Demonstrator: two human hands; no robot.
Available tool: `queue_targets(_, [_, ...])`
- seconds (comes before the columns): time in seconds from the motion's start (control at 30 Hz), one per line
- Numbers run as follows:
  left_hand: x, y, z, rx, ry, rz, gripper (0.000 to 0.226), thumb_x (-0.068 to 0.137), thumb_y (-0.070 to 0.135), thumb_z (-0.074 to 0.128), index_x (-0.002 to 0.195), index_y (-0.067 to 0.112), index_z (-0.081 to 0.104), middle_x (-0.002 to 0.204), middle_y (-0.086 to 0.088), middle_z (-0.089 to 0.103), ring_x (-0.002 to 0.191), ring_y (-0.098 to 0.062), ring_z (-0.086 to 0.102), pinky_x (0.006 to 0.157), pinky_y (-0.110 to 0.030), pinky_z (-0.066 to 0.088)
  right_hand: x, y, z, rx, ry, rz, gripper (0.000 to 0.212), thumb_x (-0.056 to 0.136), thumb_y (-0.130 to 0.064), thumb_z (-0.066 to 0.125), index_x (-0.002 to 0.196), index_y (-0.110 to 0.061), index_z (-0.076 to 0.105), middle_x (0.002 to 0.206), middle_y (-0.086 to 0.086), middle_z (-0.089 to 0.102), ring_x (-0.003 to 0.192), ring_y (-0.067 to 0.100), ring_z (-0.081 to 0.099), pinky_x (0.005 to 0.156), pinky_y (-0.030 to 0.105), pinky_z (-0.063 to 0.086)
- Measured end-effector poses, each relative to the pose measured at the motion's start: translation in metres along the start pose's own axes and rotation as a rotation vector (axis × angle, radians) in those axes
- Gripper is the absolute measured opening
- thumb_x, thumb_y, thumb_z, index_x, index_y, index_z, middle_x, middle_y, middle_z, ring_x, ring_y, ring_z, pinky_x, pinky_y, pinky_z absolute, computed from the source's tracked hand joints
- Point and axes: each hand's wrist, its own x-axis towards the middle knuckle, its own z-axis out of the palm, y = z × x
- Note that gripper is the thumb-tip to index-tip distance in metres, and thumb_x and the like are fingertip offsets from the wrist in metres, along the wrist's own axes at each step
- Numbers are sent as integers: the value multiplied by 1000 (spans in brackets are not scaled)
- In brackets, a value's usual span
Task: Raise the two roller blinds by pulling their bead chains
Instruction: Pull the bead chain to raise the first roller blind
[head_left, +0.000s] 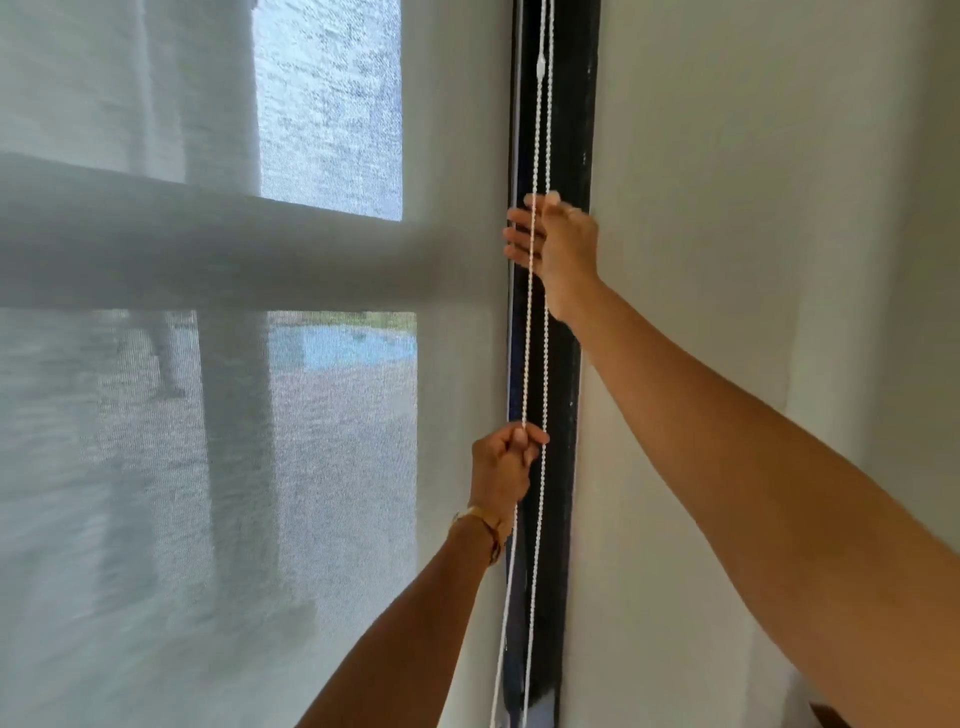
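A sheer white roller blind (208, 415) covers the window on the left. Its white bead chain (529, 338) hangs as two strands in front of the black window frame (563, 389). My left hand (501, 467), with a gold bracelet on the wrist, is closed on the left strand low down. My right hand (558, 244) is higher up at the chain, fingers spread apart, the left strand passing across them. A plastic connector (540, 66) sits on a strand near the top.
A plain white wall (753, 234) fills the right side. Through the sheer fabric a window crossbar (208, 249), a column and a blue pool outside are visible. A brown object corner (831, 714) shows at the bottom right.
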Motion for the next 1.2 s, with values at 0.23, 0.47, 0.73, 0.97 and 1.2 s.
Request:
queue_targets(0.23, [-30,-38,-26,101,-173,-117,35,100,11,35,84,8,66,52,13,57,42,-4,50,43,-11,39,-22,25,-1,-215,3,-9,38,93,-3,29,67,-18,53,57,-2,41,44,3,31,42,17,25])
queue_targets(0.47, [-32,-44,-53,11,-370,-348,37,101,31,30,119,17,60,107,3,72,102,-15,69,80,-22,55,-67,72,-47,-234,0,-4,32,87,5,32,65,-17,41,61,2,36,48,4,29,40,10,27])
queue_targets(0.73, [32,64,-14,43,-144,-22,36,101,23,29,105,8,62,98,-9,66,84,-14,62,68,-15,53,-107,124,-64,-316,-9,5,34,88,7,35,64,-15,44,60,1,41,51,4,36,46,12,32])
queue_targets(0.97, [68,158,20,-6,-109,162,41,102,30,30,124,4,51,102,-8,60,79,-18,59,73,-27,50,-170,163,-75,-297,-27,170,40,89,8,37,58,-17,41,48,-11,41,47,2,34,51,16,31])
queue_targets(1.2, [76,185,33,-22,88,210,34,100,15,37,101,1,68,64,1,48,53,-9,39,48,-18,34,-206,183,-86,-298,-114,301,30,97,-7,39,70,-14,51,62,1,47,58,12,39,53,18,34])
